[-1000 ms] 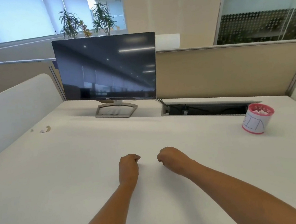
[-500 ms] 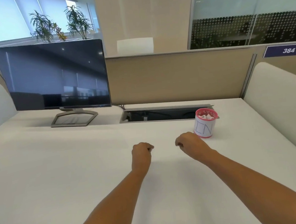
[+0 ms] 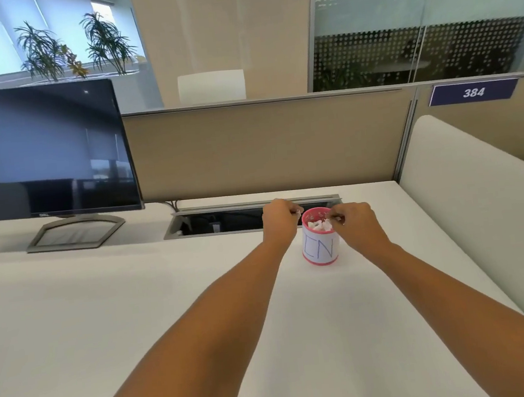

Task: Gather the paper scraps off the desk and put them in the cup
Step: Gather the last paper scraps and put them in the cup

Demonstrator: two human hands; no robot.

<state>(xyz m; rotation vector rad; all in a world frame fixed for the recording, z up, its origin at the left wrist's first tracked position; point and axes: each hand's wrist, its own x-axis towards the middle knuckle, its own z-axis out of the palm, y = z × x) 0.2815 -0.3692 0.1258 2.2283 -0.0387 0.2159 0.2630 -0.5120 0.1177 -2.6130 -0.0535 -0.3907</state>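
Observation:
A pink cup [image 3: 320,247] with a white paper label stands on the white desk [image 3: 104,312], near the back right. White paper scraps [image 3: 319,225] lie inside it. My left hand [image 3: 280,219] is at the cup's left rim, fingers curled, pinching a small white paper scrap at its fingertips. My right hand [image 3: 355,224] is at the right rim, fingers curled over the opening, pinching a small scrap. What else each fist holds is hidden.
A dark monitor [image 3: 42,150] on a grey stand [image 3: 75,232] sits at the back left. An open cable tray slot [image 3: 218,222] runs just behind the cup. A beige partition [image 3: 265,146] closes the back, a white side panel [image 3: 468,202] the right.
Both hands have moved forward and right from the desk's middle up to the cup's rim. The view has turned right, so the scraps at the far left are out of sight.

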